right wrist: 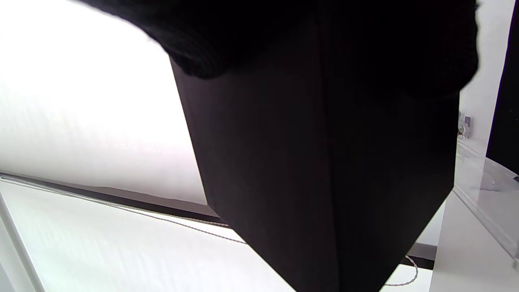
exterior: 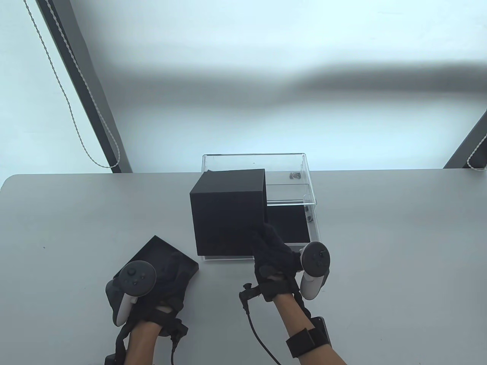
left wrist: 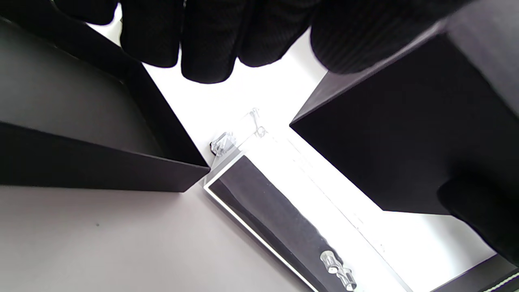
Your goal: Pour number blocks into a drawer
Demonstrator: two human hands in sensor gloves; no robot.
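Black box (exterior: 228, 213) in right hand (exterior: 274, 262) over clear drawer (exterior: 293, 224); left hand (exterior: 167, 281) flat on lid (exterior: 159, 254).

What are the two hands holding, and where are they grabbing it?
The right hand holds the black box by its near right corner, above the clear drawer. The left hand rests on the black lid; its grip cannot be told.

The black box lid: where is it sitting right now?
In the table view the black lid lies on the table at lower left, under the left hand, just left of the clear drawer and the lifted black box.
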